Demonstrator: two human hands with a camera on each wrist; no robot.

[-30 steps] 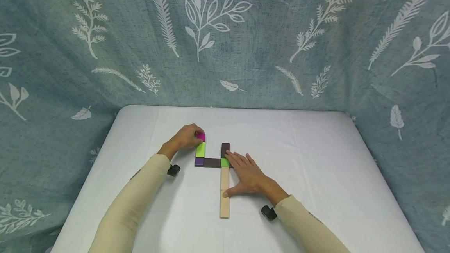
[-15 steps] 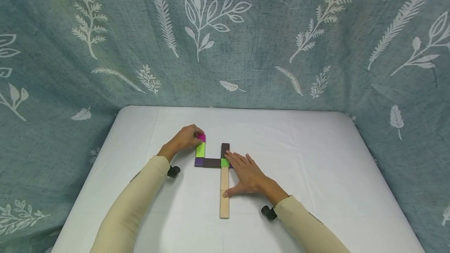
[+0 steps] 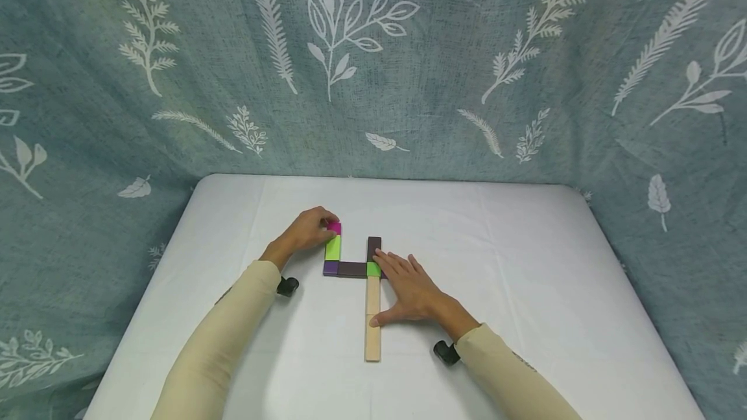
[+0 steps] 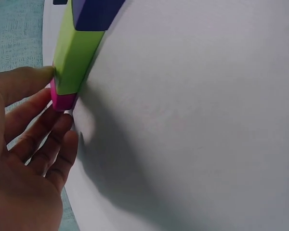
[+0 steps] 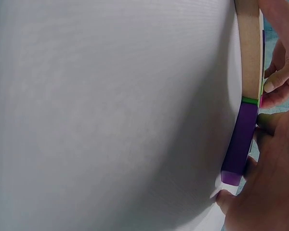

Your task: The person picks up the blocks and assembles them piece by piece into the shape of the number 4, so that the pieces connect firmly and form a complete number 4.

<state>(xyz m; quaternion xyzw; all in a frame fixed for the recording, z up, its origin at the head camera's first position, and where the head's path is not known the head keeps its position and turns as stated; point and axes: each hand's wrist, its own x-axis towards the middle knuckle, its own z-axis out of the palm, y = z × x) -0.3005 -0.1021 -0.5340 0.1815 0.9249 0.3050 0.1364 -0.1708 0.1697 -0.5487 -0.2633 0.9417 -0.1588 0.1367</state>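
Flat coloured blocks lie end to end on the white table, forming a shape like a 4. With thumb and fingers my left hand (image 3: 306,228) pinches the magenta block (image 3: 335,229) at the top of the left column. Below it come a lime block (image 3: 332,248) and a dark purple block (image 3: 331,268). A dark brown block (image 3: 353,269) leads across to a green block (image 3: 373,269). Spread over the right column, my right hand (image 3: 411,293) touches the upper dark block (image 3: 374,248) and the plain wooden blocks (image 3: 373,295). Its fingers partly cover a purple block (image 5: 241,134).
The white cloth-covered table (image 3: 496,232) extends around the blocks on all sides. Behind it hangs a blue-green curtain (image 3: 443,115) with white leaf prints. A small black wrist camera (image 3: 446,353) sits under the right wrist, another under the left.
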